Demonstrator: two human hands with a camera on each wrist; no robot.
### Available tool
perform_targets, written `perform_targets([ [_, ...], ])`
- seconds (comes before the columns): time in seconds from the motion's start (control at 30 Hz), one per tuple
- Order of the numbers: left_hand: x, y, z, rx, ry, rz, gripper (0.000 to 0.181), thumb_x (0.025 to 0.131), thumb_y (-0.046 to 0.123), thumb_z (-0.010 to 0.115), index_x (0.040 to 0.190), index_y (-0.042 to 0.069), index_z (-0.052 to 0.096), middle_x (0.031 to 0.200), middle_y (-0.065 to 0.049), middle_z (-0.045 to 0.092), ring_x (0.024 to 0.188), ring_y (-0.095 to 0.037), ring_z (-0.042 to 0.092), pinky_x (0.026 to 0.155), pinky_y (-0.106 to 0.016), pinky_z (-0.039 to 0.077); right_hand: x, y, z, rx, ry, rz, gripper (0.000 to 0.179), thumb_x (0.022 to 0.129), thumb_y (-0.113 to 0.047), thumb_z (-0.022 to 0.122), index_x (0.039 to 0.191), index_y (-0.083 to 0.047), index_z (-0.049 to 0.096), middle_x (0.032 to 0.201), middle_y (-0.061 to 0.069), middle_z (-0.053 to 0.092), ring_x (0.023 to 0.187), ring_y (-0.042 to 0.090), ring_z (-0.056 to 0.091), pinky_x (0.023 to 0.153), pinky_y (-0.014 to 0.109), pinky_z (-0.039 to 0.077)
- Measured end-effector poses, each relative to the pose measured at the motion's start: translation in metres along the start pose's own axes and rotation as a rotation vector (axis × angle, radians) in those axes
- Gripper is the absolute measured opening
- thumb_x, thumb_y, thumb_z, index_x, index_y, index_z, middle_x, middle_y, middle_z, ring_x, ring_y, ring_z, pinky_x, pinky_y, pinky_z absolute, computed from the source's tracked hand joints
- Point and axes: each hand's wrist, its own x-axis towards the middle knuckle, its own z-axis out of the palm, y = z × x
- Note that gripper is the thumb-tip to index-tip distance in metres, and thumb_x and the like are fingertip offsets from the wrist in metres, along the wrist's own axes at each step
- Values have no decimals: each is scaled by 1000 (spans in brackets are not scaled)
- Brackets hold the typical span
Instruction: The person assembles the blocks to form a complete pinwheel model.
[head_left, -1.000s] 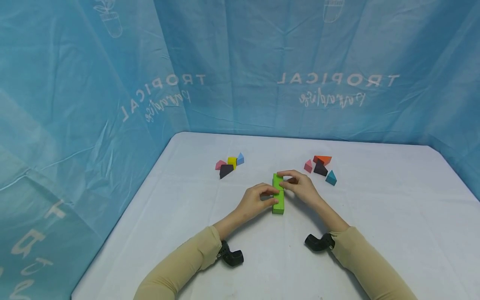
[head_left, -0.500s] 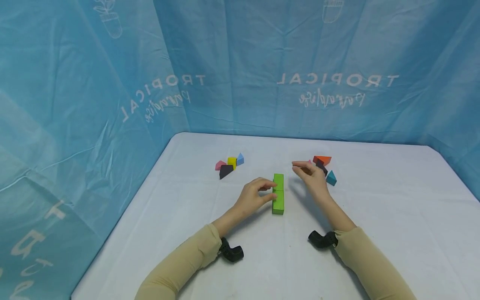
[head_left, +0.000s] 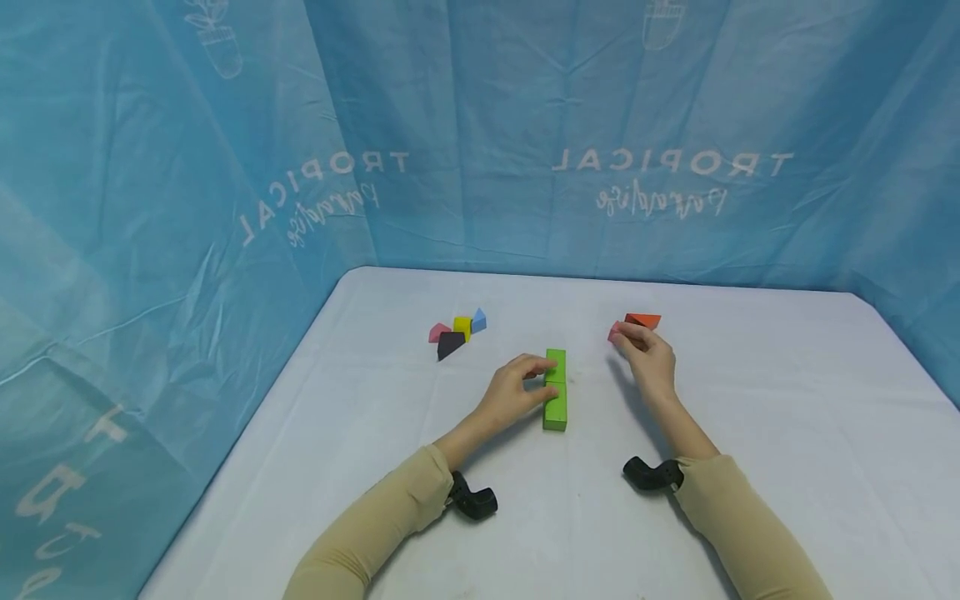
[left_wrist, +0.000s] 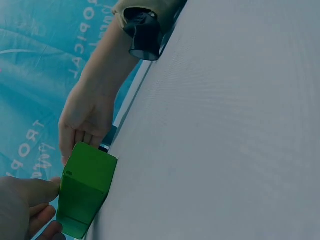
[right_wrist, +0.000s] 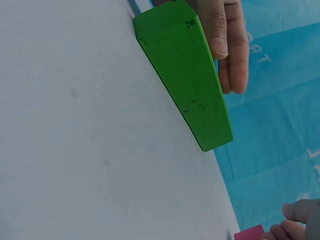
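Note:
Two green blocks (head_left: 555, 412) stand end to end in a line away from the person. The left hand (head_left: 504, 394) is at their left side, index fingertip and thumb tip at the top edge, fingers loosely bent. In the left wrist view its thumb (left_wrist: 42, 192) touches the green block (left_wrist: 85, 182). At the back right, the right hand (head_left: 651, 358) reaches a small pink block (head_left: 613, 332), its fingertips right at it. The right wrist view shows the pink block (right_wrist: 249, 233) beside the fingers, with the thumb (right_wrist: 300, 210) raised apart from it.
Just behind the right hand lies an orange block (head_left: 645, 320). On the back left sit a pink block (head_left: 439, 333), a yellow block (head_left: 461, 326), a light blue block (head_left: 478, 321) and a black block (head_left: 450, 344). A blue curtain (head_left: 480, 167) hangs past the white table's (head_left: 750, 375) far edge.
The right hand has left the far green block and moved right and back to the pink block, covering the black and teal blocks. The left hand has shifted slightly, staying beside the green blocks.

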Motion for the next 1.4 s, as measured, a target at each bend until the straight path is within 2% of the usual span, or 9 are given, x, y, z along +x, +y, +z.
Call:
perform_targets([
  [0.17,-2,-1,1,-21,-5,-9,37,84,16,73,118,5,63,116,-4,60,107,-16,57,93,-20,44,0,-6,-7,12,29,-46,35,92,-24,63,121,-5,63,116,11,63,98,8,56,78,12,45],
  [0.33,-1,-3,1,-31,-2,12,36,85,16,73,118,5,63,116,-4,60,107,-16,57,93,-20,44,2,-19,-35,19,93,-114,41,93,-30,62,124,-3,60,120,11,61,102,11,57,85,13,46],
  [0.43,-1,-3,1,-26,1,16,36,85,17,73,118,5,63,116,-4,60,108,-16,57,93,-19,44,2,-16,-55,-38,157,-77,46,90,-37,63,124,-6,61,119,7,62,100,7,57,83,11,46],
  [0.5,-1,-4,1,-24,3,13,36,84,17,73,117,5,63,115,-4,60,108,-16,57,93,-19,44,0,-10,-66,-94,170,-45,49,89,-41,64,124,-7,62,119,6,62,98,4,57,80,9,45],
  [0.63,0,-5,0,-23,6,9,36,84,16,73,117,5,63,115,-4,61,108,-16,57,93,-19,44,-6,2,-77,-173,125,-3,55,87,-47,63,125,-7,60,121,9,61,98,3,56,78,10,44],
  [0.9,1,-6,3,-36,10,19,36,84,15,74,116,4,63,114,-5,61,107,-16,57,93,-18,44,-13,20,-74,-251,6,-22,57,87,-46,64,126,-5,59,119,13,62,93,0,54,73,10,44],
  [1.17,0,-7,4,-23,16,30,37,83,17,74,116,5,63,114,-5,61,107,-16,57,93,-18,44,-12,31,-70,-313,-37,-93,55,87,-40,67,125,-2,59,115,15,63,103,25,59,75,11,42],
  [1.3,0,-7,4,-25,16,31,37,83,17,74,116,4,63,114,-5,61,107,-16,57,93,-19,44,-10,35,-69,-356,-26,-138,49,88,-34,68,122,0,60,110,18,64,98,30,61,75,14,44],
  [1.4,0,-6,4,-22,14,25,36,83,17,74,116,5,64,114,-5,61,107,-16,57,93,-18,44,-9,37,-67,-375,-7,-162,46,88,-30,68,120,1,62,108,19,65,97,30,62,78,23,47],
])
